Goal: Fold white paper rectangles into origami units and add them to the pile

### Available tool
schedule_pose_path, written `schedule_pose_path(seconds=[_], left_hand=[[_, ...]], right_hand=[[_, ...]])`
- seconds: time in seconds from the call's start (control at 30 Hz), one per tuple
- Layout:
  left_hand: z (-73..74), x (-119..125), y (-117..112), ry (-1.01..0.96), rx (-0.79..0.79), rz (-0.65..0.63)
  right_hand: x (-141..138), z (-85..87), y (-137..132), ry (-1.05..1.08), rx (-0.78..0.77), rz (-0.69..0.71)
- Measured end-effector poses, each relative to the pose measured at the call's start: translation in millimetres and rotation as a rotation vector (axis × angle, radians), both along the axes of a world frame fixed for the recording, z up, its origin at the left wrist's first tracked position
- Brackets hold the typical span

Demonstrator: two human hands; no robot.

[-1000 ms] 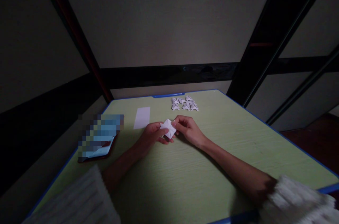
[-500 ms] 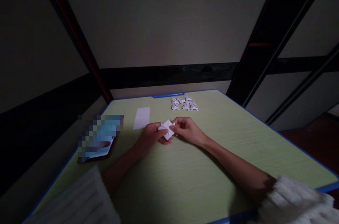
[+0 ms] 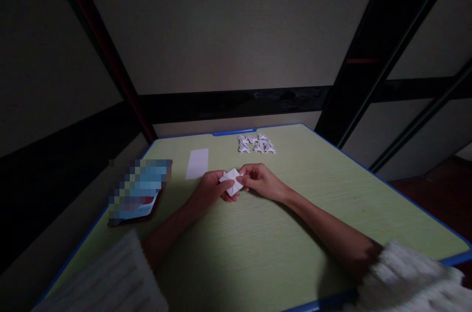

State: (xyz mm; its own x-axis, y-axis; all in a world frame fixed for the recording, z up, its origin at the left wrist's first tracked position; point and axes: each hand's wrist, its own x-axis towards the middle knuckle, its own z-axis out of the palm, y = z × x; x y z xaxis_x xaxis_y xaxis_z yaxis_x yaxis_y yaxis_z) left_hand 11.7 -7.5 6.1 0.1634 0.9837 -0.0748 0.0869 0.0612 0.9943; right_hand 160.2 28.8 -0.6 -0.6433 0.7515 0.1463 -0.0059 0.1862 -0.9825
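Note:
A small piece of folded white paper (image 3: 232,185), diamond-shaped with crease lines, is held just above the table between both hands. My left hand (image 3: 211,189) grips its left side, thumb on top and fingers underneath. My right hand (image 3: 262,181) pinches the right corner, with its thumb pressed on the upper face. Beyond the hands lies a cluster of several white folded paper figures (image 3: 259,146). A flat white paper sheet (image 3: 197,163) rests to the left, past my left hand.
A tablet-like device (image 3: 142,194) with a dark red edge and a blurred-out screen lies on the left. The pale green table (image 3: 265,248) has a blue rim. Behind it stands a panelled wall (image 3: 228,31) with a dark band.
Both hands stay almost in place. The top of the folded paper shows slightly different flaps under the thumbs, which have shifted a little.

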Motion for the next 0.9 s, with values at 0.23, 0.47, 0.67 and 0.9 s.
schedule_pose_path(seconds=[0.23,0.47,0.67,0.9], left_hand=[[-3.7,-3,3,-0.026,0.005,-0.014],[-2.7,-4,4,-0.078,0.019,0.070],[-0.8,-2,3,-0.099,0.016,0.112],[-3.9,1,3,-0.130,-0.007,0.127]], right_hand=[[2,3.4,1,0.014,-0.018,0.047],[-4,1.3,0,0.236,-0.070,-0.075],[-9,-0.6,-4,0.240,0.017,-0.215],[-8,2.0,-5,0.224,0.056,-0.331]])
